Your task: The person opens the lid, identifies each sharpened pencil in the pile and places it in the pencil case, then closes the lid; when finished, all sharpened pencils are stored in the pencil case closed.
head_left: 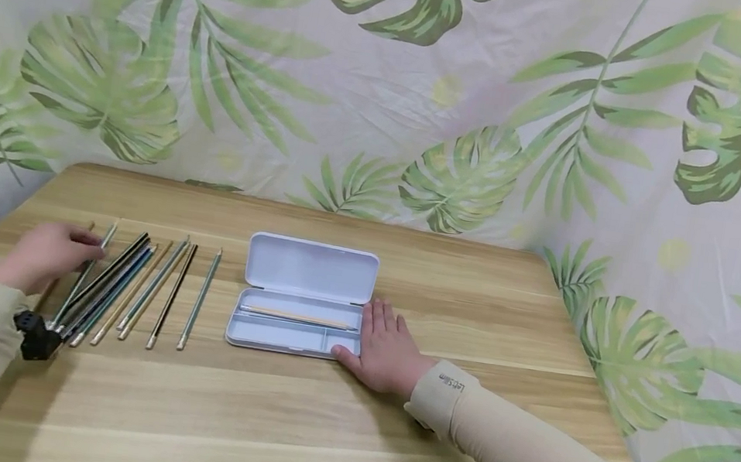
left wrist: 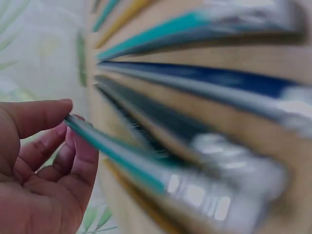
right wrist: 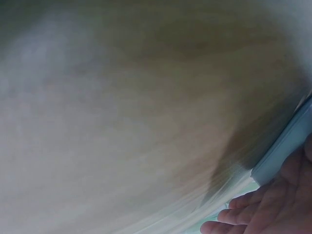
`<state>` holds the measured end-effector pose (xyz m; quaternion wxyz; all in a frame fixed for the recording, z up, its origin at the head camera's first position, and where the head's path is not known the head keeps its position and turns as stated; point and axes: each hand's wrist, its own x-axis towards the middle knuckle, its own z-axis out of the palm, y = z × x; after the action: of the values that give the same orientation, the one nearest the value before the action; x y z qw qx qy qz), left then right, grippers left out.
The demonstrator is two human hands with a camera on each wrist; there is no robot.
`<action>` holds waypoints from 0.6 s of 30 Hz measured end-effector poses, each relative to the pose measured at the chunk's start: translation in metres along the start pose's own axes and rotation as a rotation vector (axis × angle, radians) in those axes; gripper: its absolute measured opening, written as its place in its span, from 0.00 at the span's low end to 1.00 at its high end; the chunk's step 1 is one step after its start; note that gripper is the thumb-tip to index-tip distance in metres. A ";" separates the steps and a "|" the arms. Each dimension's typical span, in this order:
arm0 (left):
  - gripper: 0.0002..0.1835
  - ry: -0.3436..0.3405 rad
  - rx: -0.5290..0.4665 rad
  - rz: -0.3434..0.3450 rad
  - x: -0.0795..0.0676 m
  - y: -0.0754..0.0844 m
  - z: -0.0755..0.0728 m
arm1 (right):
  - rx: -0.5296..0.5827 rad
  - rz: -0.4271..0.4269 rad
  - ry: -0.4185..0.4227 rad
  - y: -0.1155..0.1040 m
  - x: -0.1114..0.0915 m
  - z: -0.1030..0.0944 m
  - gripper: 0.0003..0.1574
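Note:
My left hand is over the leftmost pencils; in the left wrist view, its thumb and fingers pinch the far end of a teal pencil with a metal ferrule. Beside it several dark, blue, teal and natural-wood pencils lie fanned out on the table. A light blue pencil case stands open at the middle, its lid tipped back. Inside its long compartment is a wood-coloured pencil, apparently alongside another. With fingers extended, my right hand rests against the case's right end, thumb at the front corner.
The wooden table ends at a leaf-print cloth behind and at the sides. A teal pencil lies apart, between the fanned pencils and the case. A black wrist camera sits on the left wrist.

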<state>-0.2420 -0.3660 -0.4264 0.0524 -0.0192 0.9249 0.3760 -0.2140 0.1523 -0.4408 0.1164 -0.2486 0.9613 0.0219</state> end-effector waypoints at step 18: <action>0.28 -0.106 -0.587 0.126 0.015 0.100 0.015 | -0.008 0.000 0.014 -0.002 -0.002 0.000 0.61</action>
<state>-0.2635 -0.2833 -0.3694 0.0695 0.0435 0.7722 0.6301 -0.2116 0.1518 -0.4405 0.1087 -0.2494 0.9620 0.0241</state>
